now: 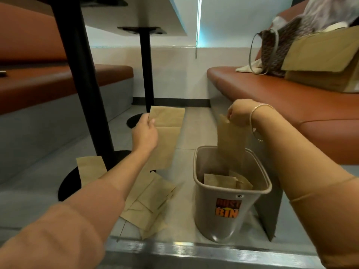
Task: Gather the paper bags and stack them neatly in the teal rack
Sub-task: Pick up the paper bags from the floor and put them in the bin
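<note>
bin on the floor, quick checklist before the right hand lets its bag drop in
1. Right hand pinches the top edge of its paper bag: ok.
2. That bag's lower end is inside the bin: ok.
3. Bags already in the bin lie neatly stacked: not ok, they lean unevenly.
4. Left hand holds the next bag: ok.
5. Loose bags on the floor all gathered: not ok.
6. Container is a teal rack: not ok, it looks grey.

Paper bags (167, 136): you see plain tan-brown
Bin (229, 208): grey, with an orange and black label
Benches (272, 90): rust-orange seats, grey bases
Table posts (81, 78): black
Handbag (275, 47), far right: brown-and-white woven pattern
Your sleeves (64, 233): peach-tan
</note>
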A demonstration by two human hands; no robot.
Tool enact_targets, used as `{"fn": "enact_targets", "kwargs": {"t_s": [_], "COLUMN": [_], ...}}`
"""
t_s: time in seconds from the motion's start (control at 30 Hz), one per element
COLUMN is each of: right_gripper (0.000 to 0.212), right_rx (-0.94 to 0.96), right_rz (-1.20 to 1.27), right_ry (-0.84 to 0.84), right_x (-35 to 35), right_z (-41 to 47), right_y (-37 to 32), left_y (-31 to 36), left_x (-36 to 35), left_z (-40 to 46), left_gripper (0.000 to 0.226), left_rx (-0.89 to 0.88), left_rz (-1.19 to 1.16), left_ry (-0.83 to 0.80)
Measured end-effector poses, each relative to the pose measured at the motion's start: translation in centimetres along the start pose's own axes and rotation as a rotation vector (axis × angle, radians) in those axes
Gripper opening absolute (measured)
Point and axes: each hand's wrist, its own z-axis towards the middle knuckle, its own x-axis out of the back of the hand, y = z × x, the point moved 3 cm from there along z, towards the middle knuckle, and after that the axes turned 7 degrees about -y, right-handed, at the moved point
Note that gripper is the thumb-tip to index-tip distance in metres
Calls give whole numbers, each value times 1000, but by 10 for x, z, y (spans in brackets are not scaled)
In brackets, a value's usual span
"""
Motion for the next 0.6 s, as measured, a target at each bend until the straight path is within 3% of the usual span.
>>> {"fn": "enact_targets", "kwargs": {"t_s": [0.13, 0.3, 0.47, 0.53, 0.6], "right_gripper": [37, 74, 89, 74, 43], "right_rx": [21, 261, 198, 184, 236], "right_rz": [115, 509, 390, 292, 221], "right_ry": [-94, 198, 410, 388, 368], "right_x": [-29, -13, 5, 11, 17], "right_z": [3, -4, -1, 0, 2], "right_y": [5, -10, -4, 2, 6], "left_y": [23, 48, 64, 70, 76], "left_x": [-15, -33, -52, -60, -68], "left_z": [-2, -11, -19, -21, -20], "left_gripper": [21, 19, 21, 22, 23], "left_rx": [-105, -257, -315, -303, -301], "left_rz": [-32, 28, -1, -33, -81], "left_ry": [-23, -106, -204, -244, -273]}}
